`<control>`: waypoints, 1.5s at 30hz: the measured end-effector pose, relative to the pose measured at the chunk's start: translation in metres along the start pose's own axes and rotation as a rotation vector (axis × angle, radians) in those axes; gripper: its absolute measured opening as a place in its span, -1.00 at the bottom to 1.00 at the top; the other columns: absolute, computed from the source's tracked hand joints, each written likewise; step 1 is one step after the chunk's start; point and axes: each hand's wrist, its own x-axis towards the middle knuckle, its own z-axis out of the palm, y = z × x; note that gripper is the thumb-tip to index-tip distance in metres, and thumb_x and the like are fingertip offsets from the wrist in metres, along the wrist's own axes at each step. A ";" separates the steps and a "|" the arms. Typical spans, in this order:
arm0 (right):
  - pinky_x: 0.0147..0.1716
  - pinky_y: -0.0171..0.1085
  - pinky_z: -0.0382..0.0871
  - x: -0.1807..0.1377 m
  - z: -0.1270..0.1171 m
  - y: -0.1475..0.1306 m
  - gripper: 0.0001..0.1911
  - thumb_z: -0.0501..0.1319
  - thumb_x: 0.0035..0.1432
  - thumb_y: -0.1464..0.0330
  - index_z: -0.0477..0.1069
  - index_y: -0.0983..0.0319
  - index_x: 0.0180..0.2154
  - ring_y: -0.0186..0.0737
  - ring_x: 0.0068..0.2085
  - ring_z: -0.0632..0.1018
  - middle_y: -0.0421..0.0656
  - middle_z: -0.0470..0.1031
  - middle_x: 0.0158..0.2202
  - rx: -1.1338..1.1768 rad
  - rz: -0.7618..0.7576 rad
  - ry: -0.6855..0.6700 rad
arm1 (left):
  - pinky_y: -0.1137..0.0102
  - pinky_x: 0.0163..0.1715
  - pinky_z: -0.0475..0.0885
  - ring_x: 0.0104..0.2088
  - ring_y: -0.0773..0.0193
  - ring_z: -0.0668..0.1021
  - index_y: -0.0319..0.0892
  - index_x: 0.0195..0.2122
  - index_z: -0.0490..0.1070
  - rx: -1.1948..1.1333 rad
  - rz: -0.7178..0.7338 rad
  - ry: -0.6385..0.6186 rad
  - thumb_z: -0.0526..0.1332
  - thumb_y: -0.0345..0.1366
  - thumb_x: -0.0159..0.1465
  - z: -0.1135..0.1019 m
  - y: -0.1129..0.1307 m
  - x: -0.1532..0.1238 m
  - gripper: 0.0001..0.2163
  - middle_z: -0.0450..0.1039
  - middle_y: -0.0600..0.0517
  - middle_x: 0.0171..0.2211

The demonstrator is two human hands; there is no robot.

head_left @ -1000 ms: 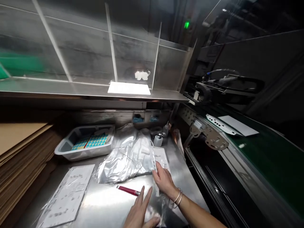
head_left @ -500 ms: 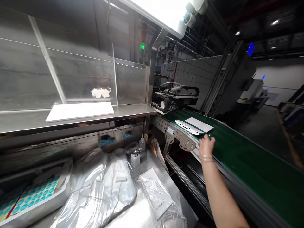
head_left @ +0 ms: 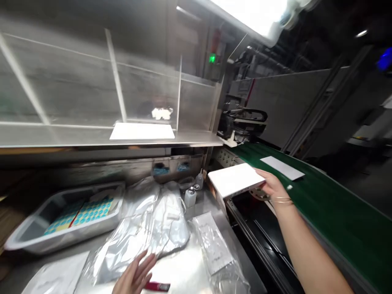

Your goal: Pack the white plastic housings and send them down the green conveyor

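Observation:
My right hand (head_left: 271, 184) is closed on the right edge of a flat white casing (head_left: 234, 179), held tilted above the gap between the bench and the green conveyor belt. Small dark slots show along its near edge. My left hand (head_left: 134, 272) is low over the bench, its fingers stretched and slightly apart, near the clear plastic bags (head_left: 134, 237). A red object with a dark end (head_left: 157, 286) shows beside the left hand; whether the hand touches it is hidden.
A white panel (head_left: 281, 167) lies on the green belt (head_left: 333, 204). Another white panel (head_left: 142, 131) rests on the metal shelf. On the bench are a grey bin (head_left: 27, 241) with blue-dotted sheets, small bottles (head_left: 190, 198) and a bagged white item (head_left: 212, 245).
My right hand has taken the slotted white casing off the belt and brought it left toward the bench. My left hand has come into view at the bottom. The view has turned left.

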 end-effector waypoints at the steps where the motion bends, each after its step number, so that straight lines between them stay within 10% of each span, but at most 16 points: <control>1: -0.37 -0.22 0.40 -0.014 0.027 0.012 -0.75 0.25 -0.06 0.47 0.49 0.43 -0.26 -0.15 -0.36 0.54 0.07 0.54 -0.31 0.000 0.054 -0.147 | 0.26 0.04 0.36 0.07 0.02 0.40 -0.21 0.14 0.18 -0.010 0.024 -0.015 0.28 -0.26 0.10 0.010 0.006 -0.006 -0.43 0.48 -0.15 -0.06; 7: -0.49 -0.38 0.31 -0.114 0.181 0.077 -0.62 0.35 -0.12 0.29 0.52 0.35 -0.22 -0.30 -0.44 0.50 -0.06 0.57 -0.37 -0.095 0.377 -0.962 | 0.17 -0.09 0.42 -0.08 -0.04 0.51 -0.26 0.11 0.25 -0.198 -0.171 -0.333 0.10 -0.03 0.22 0.060 0.020 -0.041 -0.48 0.48 -0.21 -0.08; 13: -0.53 -0.40 0.30 -0.152 0.221 0.113 -0.56 0.27 -0.03 0.14 0.43 0.27 -0.15 -0.33 -0.45 0.48 -0.16 0.50 -0.43 -0.132 0.323 -0.781 | 0.22 -0.09 0.43 -0.09 0.02 0.52 -0.19 0.11 0.25 -0.335 0.043 -0.099 0.16 -0.14 0.22 0.044 0.011 -0.064 -0.55 0.47 -0.12 -0.06; 23: -0.46 -0.18 0.22 -0.241 0.191 0.145 -0.70 0.01 0.20 0.11 0.29 0.12 -0.46 -0.16 -0.47 0.38 -0.16 0.39 -0.51 -0.724 -0.442 -0.668 | 0.22 -0.04 0.40 -0.11 0.04 0.53 -0.14 0.17 0.16 -0.534 0.240 -0.048 0.14 -0.09 0.22 0.038 0.006 -0.064 -0.49 0.47 -0.12 -0.05; 32: -0.47 -0.24 0.20 -0.157 0.123 0.162 -0.61 -0.06 0.15 0.07 0.28 0.17 -0.51 -0.14 -0.50 0.41 -0.17 0.34 -0.62 -1.028 -0.294 -0.446 | 0.19 -0.04 0.39 -0.10 0.02 0.53 -0.19 0.12 0.24 -0.660 0.106 -0.203 0.09 -0.04 0.23 0.028 0.011 -0.076 -0.50 0.51 -0.13 -0.11; 40: -0.41 -0.22 0.28 -0.094 -0.006 0.193 -0.63 -0.07 0.11 0.21 0.42 0.24 -0.29 0.00 -0.33 0.51 -0.01 0.52 -0.36 -1.477 0.009 -0.188 | 0.18 -0.01 0.37 -0.11 0.04 0.53 -0.20 0.02 0.35 -0.652 0.132 -0.131 0.12 -0.09 0.23 0.018 0.013 -0.074 -0.60 0.55 -0.09 -0.19; 45: -0.26 -0.13 0.32 -0.104 -0.035 0.202 -0.47 0.04 0.01 0.33 0.29 0.34 0.05 0.18 -0.07 0.45 0.17 0.36 -0.01 -1.577 0.037 -0.103 | 0.14 -0.02 0.37 -0.12 0.01 0.54 -0.22 -0.01 0.37 -0.650 0.109 -0.122 0.09 -0.09 0.24 0.018 0.013 -0.068 -0.61 0.55 -0.10 -0.21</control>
